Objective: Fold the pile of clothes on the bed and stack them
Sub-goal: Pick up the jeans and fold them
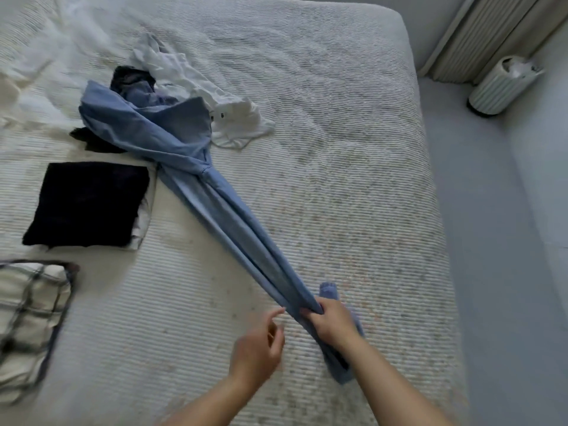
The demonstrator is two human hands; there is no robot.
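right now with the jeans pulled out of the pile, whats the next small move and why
Probably bring the left hand to the hem beside the right hand: only the right grips the blue jeans, whose legs are bunched and whose top still lies on the pile.

to your right, past the bed's edge, you have a grey floor (pixel 498 272) running along the mattress. in the far right corner a small ribbed cylindrical bin (pixel 501 87) with a pale liner stands on that floor. just behind the bin, a ribbed white radiator (pixel 485 29) runs up the wall (pixel 430 23), its lower end close to the bin.
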